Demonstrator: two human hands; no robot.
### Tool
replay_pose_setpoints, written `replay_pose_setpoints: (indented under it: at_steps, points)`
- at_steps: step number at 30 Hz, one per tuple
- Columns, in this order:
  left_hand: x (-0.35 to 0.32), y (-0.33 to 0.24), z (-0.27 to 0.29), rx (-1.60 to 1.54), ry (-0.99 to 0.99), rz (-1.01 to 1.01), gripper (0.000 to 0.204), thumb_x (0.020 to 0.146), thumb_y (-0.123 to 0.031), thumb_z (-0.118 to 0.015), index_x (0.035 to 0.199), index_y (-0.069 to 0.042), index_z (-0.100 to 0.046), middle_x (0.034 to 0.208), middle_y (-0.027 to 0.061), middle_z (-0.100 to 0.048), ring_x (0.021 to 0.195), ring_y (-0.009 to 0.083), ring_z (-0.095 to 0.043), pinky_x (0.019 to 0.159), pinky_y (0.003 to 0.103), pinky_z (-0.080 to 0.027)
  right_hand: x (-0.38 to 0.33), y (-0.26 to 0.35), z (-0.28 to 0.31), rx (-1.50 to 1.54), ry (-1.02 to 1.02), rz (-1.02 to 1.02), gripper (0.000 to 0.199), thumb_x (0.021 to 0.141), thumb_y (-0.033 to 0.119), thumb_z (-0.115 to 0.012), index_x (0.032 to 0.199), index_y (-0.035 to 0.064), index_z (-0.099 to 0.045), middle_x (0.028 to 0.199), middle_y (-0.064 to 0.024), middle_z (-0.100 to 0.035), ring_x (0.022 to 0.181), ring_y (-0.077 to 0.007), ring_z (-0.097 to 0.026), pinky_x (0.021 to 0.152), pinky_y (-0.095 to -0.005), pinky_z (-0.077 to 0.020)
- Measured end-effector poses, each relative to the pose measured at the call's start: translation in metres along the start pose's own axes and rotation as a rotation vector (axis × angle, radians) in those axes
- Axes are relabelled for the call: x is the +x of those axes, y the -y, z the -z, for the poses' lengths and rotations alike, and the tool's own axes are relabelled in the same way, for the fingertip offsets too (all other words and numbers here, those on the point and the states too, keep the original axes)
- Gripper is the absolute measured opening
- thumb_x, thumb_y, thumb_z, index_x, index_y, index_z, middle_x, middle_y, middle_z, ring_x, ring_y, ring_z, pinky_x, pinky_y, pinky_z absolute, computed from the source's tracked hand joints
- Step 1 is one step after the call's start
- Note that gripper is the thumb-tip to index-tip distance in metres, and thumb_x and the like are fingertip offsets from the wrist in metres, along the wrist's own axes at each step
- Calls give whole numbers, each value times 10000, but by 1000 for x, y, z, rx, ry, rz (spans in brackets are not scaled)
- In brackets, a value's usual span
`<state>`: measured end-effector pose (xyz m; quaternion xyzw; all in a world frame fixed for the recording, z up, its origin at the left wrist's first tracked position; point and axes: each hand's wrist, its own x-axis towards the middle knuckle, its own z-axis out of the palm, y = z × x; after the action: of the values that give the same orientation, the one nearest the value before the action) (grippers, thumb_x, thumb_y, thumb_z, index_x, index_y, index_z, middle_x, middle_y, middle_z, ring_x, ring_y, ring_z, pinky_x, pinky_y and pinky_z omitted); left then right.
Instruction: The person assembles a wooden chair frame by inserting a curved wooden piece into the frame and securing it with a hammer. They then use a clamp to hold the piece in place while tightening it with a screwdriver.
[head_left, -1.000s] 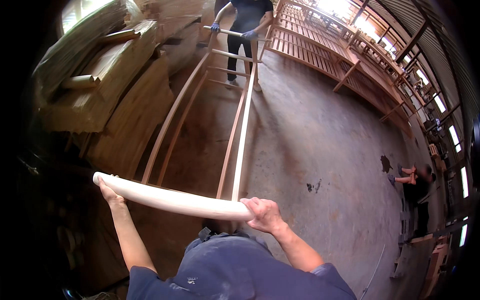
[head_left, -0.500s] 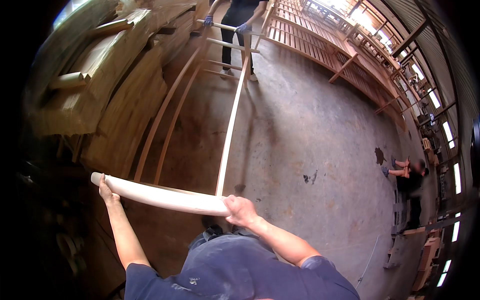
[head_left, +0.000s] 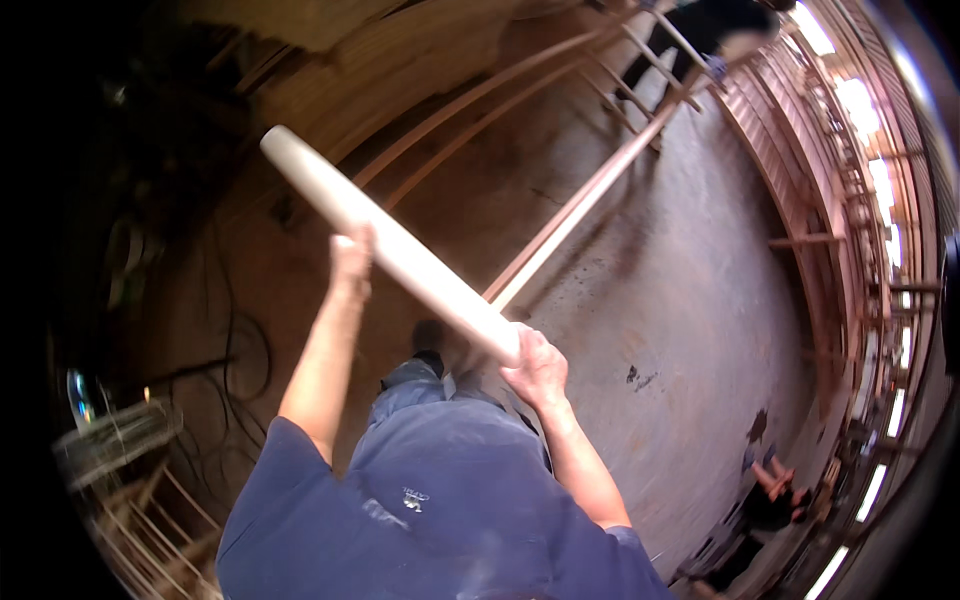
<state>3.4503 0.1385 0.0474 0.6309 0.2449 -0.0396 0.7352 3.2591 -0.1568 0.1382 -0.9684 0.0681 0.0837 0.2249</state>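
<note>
A broad, pale, smooth wooden board (head_left: pixel 400 250) forms the near end of a long wooden frame and slants from upper left down to right in front of me. My left hand (head_left: pixel 350 262), slightly blurred, grips its lower edge near the middle. At its right end, my right hand (head_left: pixel 537 366) is wrapped round the corner. Long wooden rails (head_left: pixel 575 215) run away from the board to the frame's far end, where thin crossbars (head_left: pixel 660 62) show. A co-worker (head_left: pixel 700 25) in dark clothes stands there, a gloved hand on the frame.
Stacked boards (head_left: pixel 400 105) line the far left. Slatted wooden panels (head_left: pixel 790 160) stand along the right. Dark cables (head_left: pixel 235 350) lie on the floor at left, near a wire-topped stand (head_left: pixel 120 440). Another person (head_left: pixel 770 500) is at lower right. Concrete floor (head_left: pixel 660 300) extends right of the frame.
The board has swung from nearly level to a steep slant, its left end now higher in view. My left hand has shifted from its left end toward the middle. The whole view has turned.
</note>
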Motion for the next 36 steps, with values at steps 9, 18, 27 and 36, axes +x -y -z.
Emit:
replay_pose_setpoints:
  at_steps: [9, 18, 27, 36]
  points:
    - [-74, 30, -30, -8, 17, -50, 446, 859, -204, -779, 1115, 55, -522, 1058, 134, -639, 958, 192, -621, 854, 344, -527, 12, 12, -5, -4, 59, 39, 592, 709, 210, -754, 1273, 138, -585, 1143, -124, -683, 1050, -325, -669, 893, -424, -545]
    - [-131, 27, -47, 25, 200, 18, 314, 939, -249, -745, 1066, -16, -576, 910, 30, -637, 780, 107, -584, 698, 276, -491, 11, -31, -5, 44, 166, 202, 683, 722, 249, -786, 1328, 65, -531, 1134, -188, -648, 1000, -380, -661, 854, -460, -554]
    - [-160, 47, -72, 253, 12, -38, 390, 958, -329, -719, 1164, -27, -586, 995, 40, -659, 870, 138, -616, 777, 303, -495, -31, -127, 28, 860, 451, 162, 732, 815, 328, -823, 1425, 66, -514, 1090, -151, -707, 945, -253, -705, 877, -370, -558]
    - [-214, 66, -129, 373, 123, 164, 524, 891, -381, -781, 1140, 10, -536, 910, 57, -634, 649, 121, -555, 530, 273, -422, -168, -365, -68, 371, 451, -489, 523, 843, 411, -704, 1230, 61, -673, 1141, -139, -723, 1090, -288, -683, 930, -416, -538]
